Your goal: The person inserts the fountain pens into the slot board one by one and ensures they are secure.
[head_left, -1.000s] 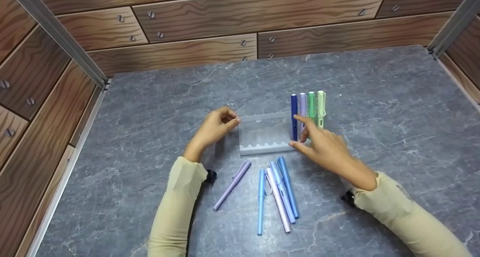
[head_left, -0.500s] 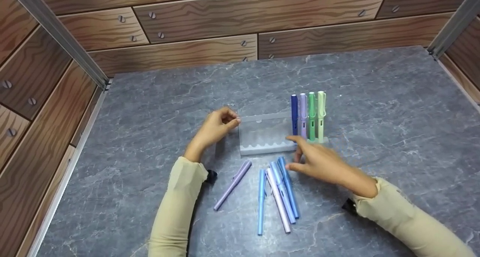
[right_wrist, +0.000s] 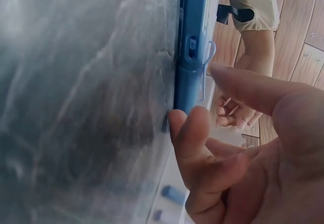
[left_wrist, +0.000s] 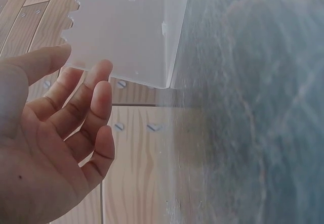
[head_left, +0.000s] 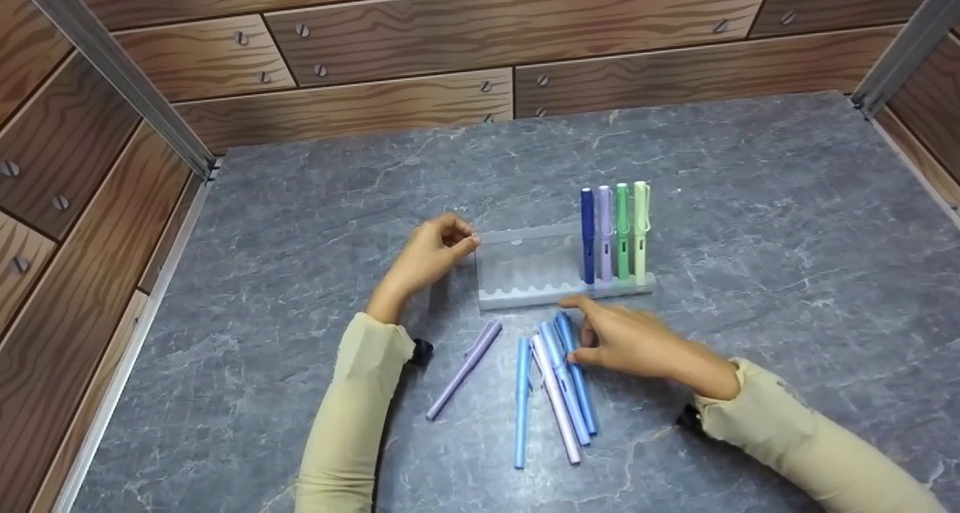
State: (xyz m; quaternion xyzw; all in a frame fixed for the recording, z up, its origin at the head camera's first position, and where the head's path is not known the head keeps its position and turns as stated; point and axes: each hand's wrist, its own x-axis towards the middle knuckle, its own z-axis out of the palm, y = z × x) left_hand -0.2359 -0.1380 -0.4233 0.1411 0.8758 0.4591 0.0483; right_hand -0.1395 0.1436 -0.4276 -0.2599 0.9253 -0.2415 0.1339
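A clear plastic pen stand point(head_left: 525, 262) with a notched front ledge stands mid-table. Dark blue, lilac, green and pale green pens are upright at its right end. My left hand point(head_left: 431, 252) is at the stand's left edge, thumb and forefinger pinching its upper corner; the left wrist view shows the frosted panel point(left_wrist: 121, 37) by the fingertips. Low over the loose pens, my right hand point(head_left: 630, 342) has thumb and forefinger spread around the cap end of a blue pen point(head_left: 576, 378). In the right wrist view that blue pen point(right_wrist: 191, 57) is close to the fingertips; contact is unclear.
Beside the blue pen lie a periwinkle pen point(head_left: 565, 384), a pale lilac pen point(head_left: 556, 400) and a light blue pen point(head_left: 521, 404). A purple pen point(head_left: 465, 370) lies apart to the left. Wood-patterned panels point(head_left: 405, 33) border the grey marbled table point(head_left: 337, 175).
My right hand has left the dark blue pen standing in the stand and moved down toward the loose pens. My left hand has stayed at the stand's left edge.
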